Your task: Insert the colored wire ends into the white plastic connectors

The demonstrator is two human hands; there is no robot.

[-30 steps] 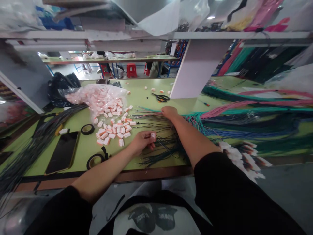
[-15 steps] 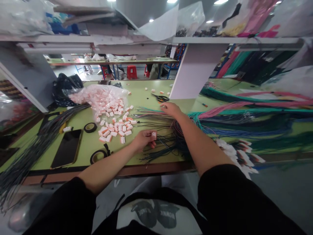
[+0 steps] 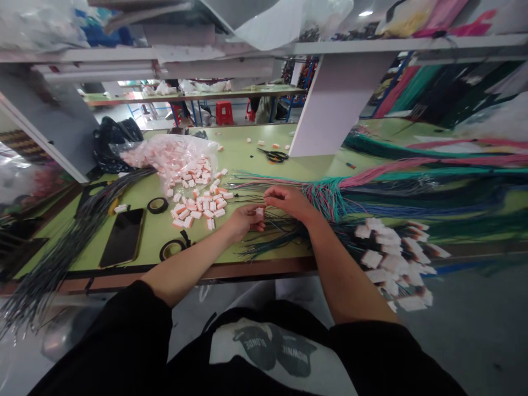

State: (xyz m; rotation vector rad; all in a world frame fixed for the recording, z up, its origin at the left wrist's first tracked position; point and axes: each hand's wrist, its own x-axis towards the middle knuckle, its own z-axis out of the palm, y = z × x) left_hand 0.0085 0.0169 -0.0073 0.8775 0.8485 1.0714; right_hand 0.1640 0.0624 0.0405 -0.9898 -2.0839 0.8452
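Note:
Between the fingertips of my left hand (image 3: 246, 221) is a small white and orange connector housing (image 3: 259, 212), with dark wires trailing from it to the right. My right hand (image 3: 291, 202) is just right of and above it, its thumb and forefinger pinched close to the housing. A thin wire seems to be in that pinch, mostly hidden by the fingers. Beneath and beyond both hands lie loose wire ends (image 3: 264, 180) in pink, green and black. More connector housings (image 3: 202, 206) are heaped left of my left hand, spilling from a clear plastic bag (image 3: 165, 157).
Scissors (image 3: 275, 155) rest near the shelf post (image 3: 325, 110). A phone (image 3: 122, 236) and tape rolls (image 3: 157, 205) lie at left, beside a grey wire bundle (image 3: 82, 236). Wired white connectors (image 3: 394, 258) hang over the right front edge. A loaded shelf (image 3: 371, 45) crosses above.
My right hand has come down and toward me, from the tips of the coloured wires to beside the connector housing. My left hand still holds the housing. The view has tilted down slightly.

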